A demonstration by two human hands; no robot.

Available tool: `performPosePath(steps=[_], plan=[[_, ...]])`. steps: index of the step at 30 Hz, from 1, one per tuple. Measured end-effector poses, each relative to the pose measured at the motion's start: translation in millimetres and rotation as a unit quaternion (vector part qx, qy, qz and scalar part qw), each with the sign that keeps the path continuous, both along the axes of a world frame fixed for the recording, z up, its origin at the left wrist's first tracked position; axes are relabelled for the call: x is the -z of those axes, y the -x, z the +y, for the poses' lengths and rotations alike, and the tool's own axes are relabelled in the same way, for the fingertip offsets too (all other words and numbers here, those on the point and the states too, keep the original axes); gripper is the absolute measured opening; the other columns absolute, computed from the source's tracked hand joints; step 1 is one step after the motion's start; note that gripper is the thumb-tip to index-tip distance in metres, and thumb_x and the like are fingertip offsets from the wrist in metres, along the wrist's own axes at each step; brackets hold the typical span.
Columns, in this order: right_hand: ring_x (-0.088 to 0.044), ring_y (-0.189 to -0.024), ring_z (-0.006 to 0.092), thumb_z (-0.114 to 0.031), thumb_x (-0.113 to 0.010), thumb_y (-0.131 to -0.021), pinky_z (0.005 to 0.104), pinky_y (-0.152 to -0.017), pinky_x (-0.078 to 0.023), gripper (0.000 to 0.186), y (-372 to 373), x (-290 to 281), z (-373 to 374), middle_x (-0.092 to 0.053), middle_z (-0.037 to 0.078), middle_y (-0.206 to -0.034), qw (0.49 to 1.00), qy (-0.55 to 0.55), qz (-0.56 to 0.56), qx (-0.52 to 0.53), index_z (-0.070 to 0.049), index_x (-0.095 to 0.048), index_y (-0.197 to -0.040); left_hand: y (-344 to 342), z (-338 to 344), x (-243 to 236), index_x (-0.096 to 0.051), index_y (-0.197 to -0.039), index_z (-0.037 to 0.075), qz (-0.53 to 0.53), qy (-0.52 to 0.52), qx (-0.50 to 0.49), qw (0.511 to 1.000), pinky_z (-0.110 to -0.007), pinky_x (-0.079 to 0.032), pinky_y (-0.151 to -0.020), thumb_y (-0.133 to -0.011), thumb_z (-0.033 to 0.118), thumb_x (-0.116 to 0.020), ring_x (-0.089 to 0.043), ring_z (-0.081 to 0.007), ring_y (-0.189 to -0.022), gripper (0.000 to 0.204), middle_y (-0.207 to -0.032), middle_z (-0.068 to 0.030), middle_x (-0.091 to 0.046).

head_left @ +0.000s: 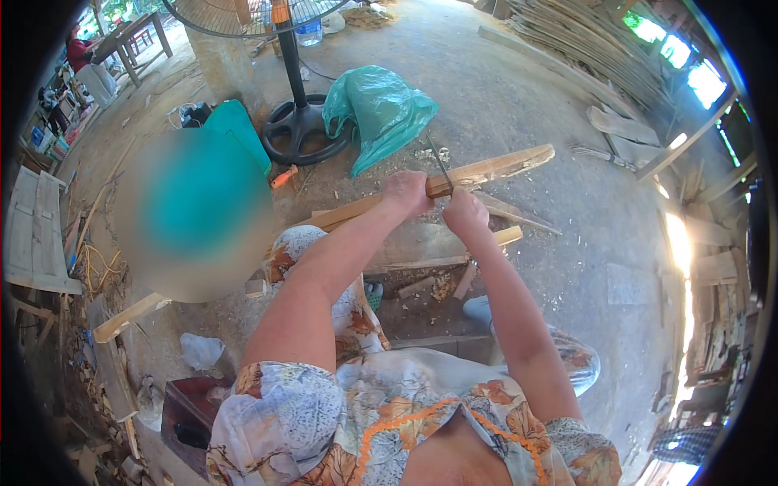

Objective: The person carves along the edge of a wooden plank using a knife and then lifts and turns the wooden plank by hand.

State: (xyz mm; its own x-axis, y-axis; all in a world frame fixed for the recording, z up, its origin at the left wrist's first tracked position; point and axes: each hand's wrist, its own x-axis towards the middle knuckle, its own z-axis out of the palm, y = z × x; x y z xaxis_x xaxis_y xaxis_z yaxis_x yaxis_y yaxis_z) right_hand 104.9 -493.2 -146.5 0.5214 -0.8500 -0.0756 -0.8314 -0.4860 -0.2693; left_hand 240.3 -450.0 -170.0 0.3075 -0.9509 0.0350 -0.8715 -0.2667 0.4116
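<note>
In front of me a long pale wooden piece (501, 168) slants up to the right, its far end rough and split. My left hand (408, 193) is closed round the wood near its middle. Just to the right, my right hand (466, 214) is closed on a thin, dark metal tool (439, 155) that lies across the wood and points up and away; its grip is hidden in my fist, so its exact kind cannot be told. Beneath my hands is a low wooden block (417, 245), with offcuts and shavings around it.
A green plastic bag (379, 109) lies against the black base of a stand fan (305, 134). An orange-handled tool (284, 176) is on the floor. To the left is a blurred teal shape (194, 206). Stacked boards (592, 53) lie back right. A person (81, 53) is far left.
</note>
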Motion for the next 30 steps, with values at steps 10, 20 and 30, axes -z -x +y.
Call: performPosePath(steps=[10, 20, 30], plan=[[-0.061, -0.091, 0.0385, -0.011, -0.046, -0.079, 0.0451, -0.081, -0.047, 0.020, 26.4, 12.0, 23.4, -0.062, 0.024, -0.092, 1.000, -0.008, 0.001, -0.029, 0.000, -0.054, -0.094, -13.8, 5.1, -2.0, -0.062, -0.088, 0.007, -0.006, -0.005, -0.027, 1.000, -0.042, -0.049, -0.077, -0.064, 0.030, -0.068, -0.062, -0.0315, -0.088, 0.034, -0.090, -0.0163, -0.064], [-0.061, -0.090, 0.0369, -0.010, -0.046, -0.079, 0.0446, -0.081, -0.047, 0.021, 35.5, 11.7, 28.5, -0.063, 0.024, -0.092, 1.000, -0.013, 0.007, -0.014, -0.001, -0.055, -0.096, -16.1, 1.7, -0.2, -0.061, -0.088, 0.006, -0.013, 0.000, -0.026, 1.000, -0.041, -0.048, -0.079, -0.065, 0.029, -0.067, -0.061, -0.0310, -0.091, 0.033, -0.092, -0.0155, -0.064], [-0.061, -0.089, 0.0379, -0.011, -0.046, -0.080, 0.0449, -0.080, -0.047, 0.019, 10.3, 13.8, 4.3, -0.063, 0.023, -0.090, 0.999, 0.012, -0.038, 0.010, -0.001, -0.053, -0.095, 0.7, 0.1, -4.2, -0.063, -0.092, 0.007, -0.004, -0.028, -0.011, 1.000, -0.041, -0.048, -0.080, -0.063, 0.035, -0.071, -0.062, -0.0303, -0.092, 0.041, -0.094, -0.0152, -0.064]])
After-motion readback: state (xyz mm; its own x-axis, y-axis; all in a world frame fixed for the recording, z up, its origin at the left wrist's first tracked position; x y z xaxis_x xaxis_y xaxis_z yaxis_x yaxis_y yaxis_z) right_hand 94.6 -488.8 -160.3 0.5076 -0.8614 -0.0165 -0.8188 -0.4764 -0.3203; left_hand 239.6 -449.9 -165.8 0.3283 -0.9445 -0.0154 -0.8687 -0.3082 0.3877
